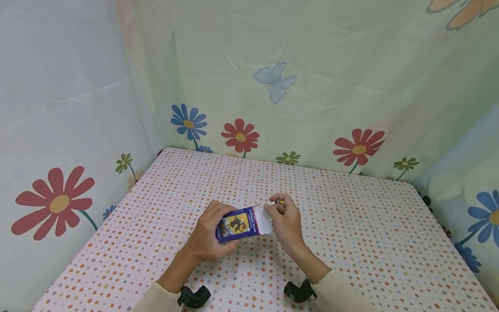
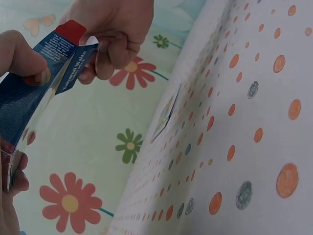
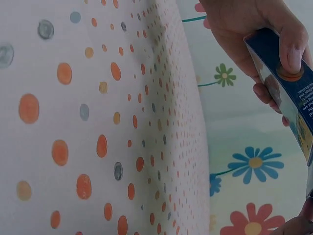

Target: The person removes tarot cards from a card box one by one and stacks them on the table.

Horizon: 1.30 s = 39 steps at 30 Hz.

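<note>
A blue tarot card box (image 1: pixel 237 224) with a picture on its front and the words "Universal Waite" is tilted above the table. My left hand (image 1: pixel 208 232) grips it by its left end, the thumb along the near side. At the right end, a white-lined flap (image 1: pixel 265 220) stands out from the box. My right hand (image 1: pixel 287 221) has curled fingers and pinches the edge of this flap. In the left wrist view, a red-tipped tab (image 2: pixel 72 32) also sticks out of the box (image 2: pixel 22 100). What lies inside the box is hidden.
A white cloth with coloured dots (image 1: pixel 351 242) covers the table. A thin flat piece (image 2: pixel 167 115), perhaps a card, lies on it in the left wrist view. Curtains with printed flowers (image 1: pixel 239 136) hang behind and on both sides. Black wrist devices (image 1: pixel 194 297) sit at both sleeves.
</note>
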### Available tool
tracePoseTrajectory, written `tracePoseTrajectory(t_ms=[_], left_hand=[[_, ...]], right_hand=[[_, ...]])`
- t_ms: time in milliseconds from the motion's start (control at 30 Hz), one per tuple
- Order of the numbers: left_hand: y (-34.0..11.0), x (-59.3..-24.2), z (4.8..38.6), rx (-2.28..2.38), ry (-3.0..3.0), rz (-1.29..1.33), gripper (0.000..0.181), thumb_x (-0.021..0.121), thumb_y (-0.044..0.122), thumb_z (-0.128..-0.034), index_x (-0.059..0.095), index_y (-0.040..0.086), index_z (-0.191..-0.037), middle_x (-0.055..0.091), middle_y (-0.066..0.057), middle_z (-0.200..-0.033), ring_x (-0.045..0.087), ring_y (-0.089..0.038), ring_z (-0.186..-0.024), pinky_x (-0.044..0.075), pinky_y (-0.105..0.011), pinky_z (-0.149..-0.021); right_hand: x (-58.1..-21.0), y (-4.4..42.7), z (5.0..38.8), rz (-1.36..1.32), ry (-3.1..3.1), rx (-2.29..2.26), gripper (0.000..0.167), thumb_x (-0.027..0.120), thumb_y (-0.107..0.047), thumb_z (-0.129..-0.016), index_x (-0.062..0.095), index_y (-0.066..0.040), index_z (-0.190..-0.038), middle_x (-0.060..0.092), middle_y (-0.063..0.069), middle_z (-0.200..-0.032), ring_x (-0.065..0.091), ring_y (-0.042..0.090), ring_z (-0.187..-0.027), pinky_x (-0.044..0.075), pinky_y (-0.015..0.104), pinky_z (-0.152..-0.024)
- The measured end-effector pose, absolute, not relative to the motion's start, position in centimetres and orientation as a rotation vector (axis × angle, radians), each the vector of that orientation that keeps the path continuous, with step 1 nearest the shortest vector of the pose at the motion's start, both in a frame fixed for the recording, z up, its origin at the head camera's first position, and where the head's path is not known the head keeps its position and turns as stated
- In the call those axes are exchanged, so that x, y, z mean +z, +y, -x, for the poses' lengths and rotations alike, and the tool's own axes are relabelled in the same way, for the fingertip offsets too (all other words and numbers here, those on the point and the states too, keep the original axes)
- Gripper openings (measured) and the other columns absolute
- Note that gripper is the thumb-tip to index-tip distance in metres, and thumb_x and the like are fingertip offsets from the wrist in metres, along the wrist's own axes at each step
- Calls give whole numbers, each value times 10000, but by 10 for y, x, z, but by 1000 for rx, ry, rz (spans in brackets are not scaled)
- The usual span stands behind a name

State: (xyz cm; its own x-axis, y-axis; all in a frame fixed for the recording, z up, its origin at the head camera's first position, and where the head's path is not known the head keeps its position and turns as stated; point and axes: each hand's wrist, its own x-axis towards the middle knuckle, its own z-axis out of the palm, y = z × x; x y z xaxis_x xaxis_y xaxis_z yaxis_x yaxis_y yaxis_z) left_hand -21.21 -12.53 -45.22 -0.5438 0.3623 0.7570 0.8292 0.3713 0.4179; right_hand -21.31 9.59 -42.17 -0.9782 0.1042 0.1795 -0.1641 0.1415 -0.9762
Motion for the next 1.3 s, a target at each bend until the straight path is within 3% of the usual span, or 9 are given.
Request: tracePoseTrajectory(t_ms=[200,367,700,967,1300], left_hand=[[-125,-451,212,-1101,-2075,1027,641,781,281,-642,626,93,-1235,630,1,-1119,511,-122,-945,490,-250,-736],[-125,-450,210,-1102,-2090,1023,650,783,287,-646,620,95,-1245,627,3,-1133,512,-122,-961,490,-263,-755],[-125,-450,211,-1090,-2077,1034,639,781,283,-651,620,87,-1238,631,-6,-1140,521,-135,-969,494,-270,-772],[-126,-450,211,-1085,-2078,1029,628,776,272,-651,626,80,-1230,642,-20,-1122,525,-144,-946,489,-277,-773],[-125,-450,211,-1087,-2077,1023,637,779,282,-641,632,83,-1228,642,-12,-1109,520,-136,-948,486,-266,-763]], right_hand=[[-423,92,208,-85,-2157,1915,194,659,-13,-907,582,-45,-1083,525,69,-763,464,101,-633,424,209,-536],[-423,91,203,-176,-2122,1897,199,687,30,-883,601,-6,-1059,518,85,-756,432,90,-610,358,189,-516],[-425,88,197,-310,-2215,1678,97,754,-2,-862,742,-74,-926,612,37,-749,458,131,-624,355,200,-546],[-428,86,196,-282,-2291,1669,175,700,101,-809,709,-45,-906,605,43,-736,438,113,-569,331,190,-498],[-427,85,195,-234,-2349,1731,213,706,119,-768,690,-42,-906,585,44,-723,446,118,-564,342,185,-489]])
